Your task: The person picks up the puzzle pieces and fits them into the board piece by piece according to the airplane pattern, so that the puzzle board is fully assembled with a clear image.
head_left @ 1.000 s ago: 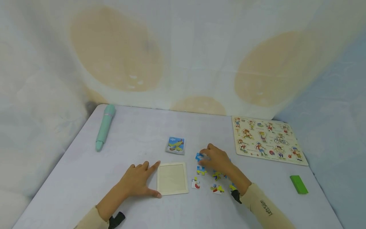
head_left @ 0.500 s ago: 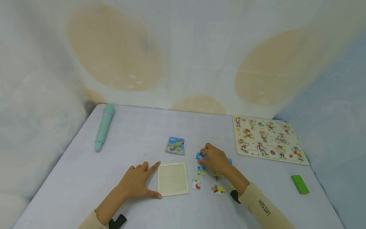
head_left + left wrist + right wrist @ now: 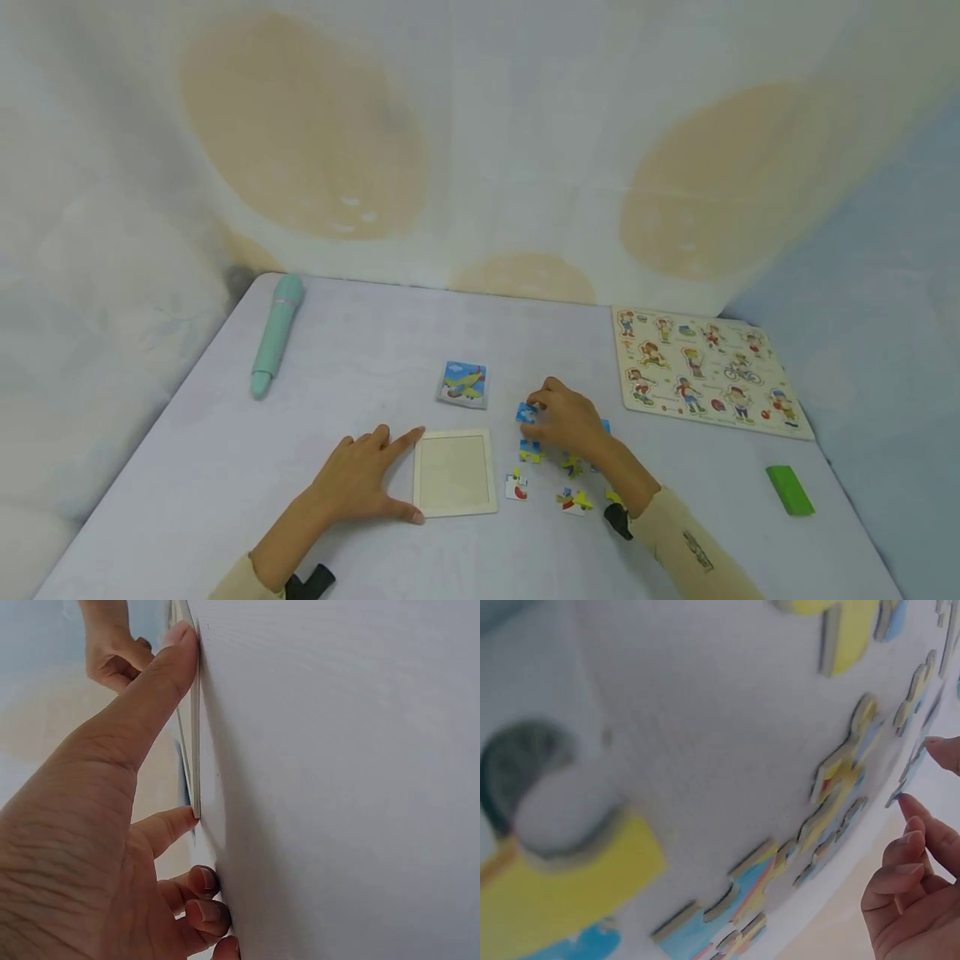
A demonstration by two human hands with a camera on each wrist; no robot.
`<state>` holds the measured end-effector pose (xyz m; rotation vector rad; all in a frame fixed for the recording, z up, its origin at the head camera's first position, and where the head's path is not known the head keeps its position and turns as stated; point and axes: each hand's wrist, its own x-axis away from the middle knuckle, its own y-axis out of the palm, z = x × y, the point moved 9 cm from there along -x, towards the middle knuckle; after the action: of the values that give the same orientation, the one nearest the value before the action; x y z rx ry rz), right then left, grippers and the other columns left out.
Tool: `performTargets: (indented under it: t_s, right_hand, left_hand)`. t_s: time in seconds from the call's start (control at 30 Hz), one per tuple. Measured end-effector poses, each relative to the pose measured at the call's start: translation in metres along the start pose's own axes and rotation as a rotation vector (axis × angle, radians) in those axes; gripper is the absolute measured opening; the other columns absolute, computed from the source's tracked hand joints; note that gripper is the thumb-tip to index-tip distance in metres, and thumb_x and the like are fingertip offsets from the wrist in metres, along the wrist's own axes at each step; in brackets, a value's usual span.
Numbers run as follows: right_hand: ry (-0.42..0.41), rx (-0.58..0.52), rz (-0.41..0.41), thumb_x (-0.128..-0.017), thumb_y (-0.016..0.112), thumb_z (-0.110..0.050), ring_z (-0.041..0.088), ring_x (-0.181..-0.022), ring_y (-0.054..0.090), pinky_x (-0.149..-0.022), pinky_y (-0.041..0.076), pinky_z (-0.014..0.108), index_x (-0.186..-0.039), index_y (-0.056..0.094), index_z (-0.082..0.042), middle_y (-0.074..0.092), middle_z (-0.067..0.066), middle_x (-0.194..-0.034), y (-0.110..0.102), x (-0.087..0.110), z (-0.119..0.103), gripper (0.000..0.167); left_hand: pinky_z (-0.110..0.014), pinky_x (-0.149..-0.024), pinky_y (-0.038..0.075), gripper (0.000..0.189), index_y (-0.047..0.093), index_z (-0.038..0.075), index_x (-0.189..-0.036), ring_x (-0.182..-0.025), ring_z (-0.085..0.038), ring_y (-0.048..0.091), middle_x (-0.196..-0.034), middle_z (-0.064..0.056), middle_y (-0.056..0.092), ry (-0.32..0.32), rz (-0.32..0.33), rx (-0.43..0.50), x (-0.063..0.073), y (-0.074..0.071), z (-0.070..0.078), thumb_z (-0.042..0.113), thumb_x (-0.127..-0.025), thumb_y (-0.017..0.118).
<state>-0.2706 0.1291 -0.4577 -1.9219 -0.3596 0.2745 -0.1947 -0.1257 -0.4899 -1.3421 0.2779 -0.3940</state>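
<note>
In the head view my left hand (image 3: 352, 479) is spread along the left side of a square wooden puzzle tray (image 3: 453, 473). Its index fingertip touches the upper left corner and its thumb the lower left one; the other fingers are bent in on the table. To the right of the tray, my right hand (image 3: 567, 423) pinches a blue puzzle piece (image 3: 527, 412) between thumb and index finger, low over the table. The right wrist view shows this piece (image 3: 909, 771) edge-on at the fingertips. Several loose jigsaw pieces (image 3: 574, 500) lie around and under this hand, some hidden by it.
Behind the tray lies a small square airplane picture (image 3: 462, 383). A board with printed children figures (image 3: 693, 367) is at the back right, a green block (image 3: 790, 490) at the right. A mint green microphone-shaped stick (image 3: 276, 337) lies far left.
</note>
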Motion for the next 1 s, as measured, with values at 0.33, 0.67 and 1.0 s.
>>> performTargets:
  t_s: [0.33,0.67,1.0]
  right_hand:
    - [-0.034,-0.096,0.004,-0.077,0.083,-0.030,0.009,-0.068,0.043,-0.059,0.039,0.023,-0.102,0.073,-0.013,0.053,-0.004,-0.092,0.001,0.005,-0.010,0.032]
    - [-0.208,-0.047,-0.043,-0.077,0.079,-0.033,0.006,-0.071,0.049,-0.058,0.041,0.020,-0.103,0.073,-0.014,0.054,-0.004,-0.095,0.018,0.008,-0.066,0.033]
    - [-0.339,0.055,-0.091,-0.078,0.078,-0.037,0.003,-0.066,0.046,-0.060,0.042,0.017,-0.105,0.075,-0.014,0.052,-0.007,-0.092,0.044,0.000,-0.113,0.036]
  left_hand:
    - [-0.028,-0.063,0.028,0.117,0.045,0.031,-0.149,-0.067,-0.008,0.036,-0.086,0.006,0.038,-0.007,0.023,0.011,0.000,0.002,-0.003,0.094,-0.052,0.061]
    - [-0.029,-0.062,0.027,0.117,0.046,0.033,-0.148,-0.067,-0.009,0.035,-0.084,0.005,0.038,-0.035,0.018,0.037,0.001,0.003,-0.006,0.093,-0.050,0.065]
    - [-0.031,-0.060,0.025,0.115,0.044,0.036,-0.149,-0.064,-0.011,0.034,-0.084,0.004,0.037,-0.030,0.000,0.039,-0.001,0.000,-0.003,0.091,-0.050,0.066]
